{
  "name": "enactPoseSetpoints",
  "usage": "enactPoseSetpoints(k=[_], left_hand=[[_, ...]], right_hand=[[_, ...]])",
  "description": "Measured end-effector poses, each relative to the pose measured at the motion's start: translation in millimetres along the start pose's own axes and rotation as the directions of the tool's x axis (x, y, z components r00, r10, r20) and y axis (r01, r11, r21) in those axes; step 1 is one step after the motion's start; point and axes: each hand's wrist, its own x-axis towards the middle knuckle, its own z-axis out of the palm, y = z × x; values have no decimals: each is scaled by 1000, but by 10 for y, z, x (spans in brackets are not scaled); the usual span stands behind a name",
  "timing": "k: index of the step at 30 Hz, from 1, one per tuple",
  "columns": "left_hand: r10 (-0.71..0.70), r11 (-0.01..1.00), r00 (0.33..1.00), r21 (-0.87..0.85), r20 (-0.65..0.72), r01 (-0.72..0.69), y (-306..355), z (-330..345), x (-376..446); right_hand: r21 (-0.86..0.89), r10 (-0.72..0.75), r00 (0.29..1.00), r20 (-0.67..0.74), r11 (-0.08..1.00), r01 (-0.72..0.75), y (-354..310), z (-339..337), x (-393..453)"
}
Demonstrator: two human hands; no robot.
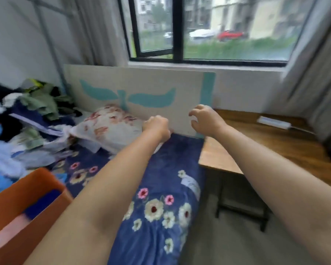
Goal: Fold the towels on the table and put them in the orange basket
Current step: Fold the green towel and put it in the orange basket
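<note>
My left hand (157,127) is closed in a fist at the right edge of a flowered pillow (107,129) on the bed. Whether it grips the pillow cloth I cannot tell. My right hand (204,119) hovers with fingers apart and curled, holding nothing, above the near-left corner of the wooden table (266,148). The orange basket (23,190) stands at the lower left on the bed, with something pink and something blue inside. No towel shows on the table. The picture is blurred by motion.
A blue flowered sheet (157,188) covers the bed. Heaped clothes (33,115) lie at the left. A painted headboard panel (141,87) stands behind the hands below a window. A white power strip (273,122) rests on the table's far side.
</note>
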Motion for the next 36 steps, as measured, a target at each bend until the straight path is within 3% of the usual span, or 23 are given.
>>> enactPoseSetpoints(k=[8,13,18,24,36], left_hand=[[390,921,921,21,-26,-389,2467,-121,660],[536,843,840,-10,-83,-538,4104,-271,986],[596,794,794,-59,-118,-605,5181,-309,1347],[669,735,734,-46,-120,-677,6174,-237,2024],[788,612,615,-69,-21,-788,7713,-146,3494]], right_hand=[[-128,372,923,-99,915,-382,2085,-869,-904],[-166,533,834,-147,817,-552,3500,-1451,-1413],[-207,633,758,-156,729,-652,4544,-1779,-1670],[-247,722,662,-200,617,-747,5783,-1975,-1655],[-197,822,493,-285,453,-869,7586,-2298,-1242]])
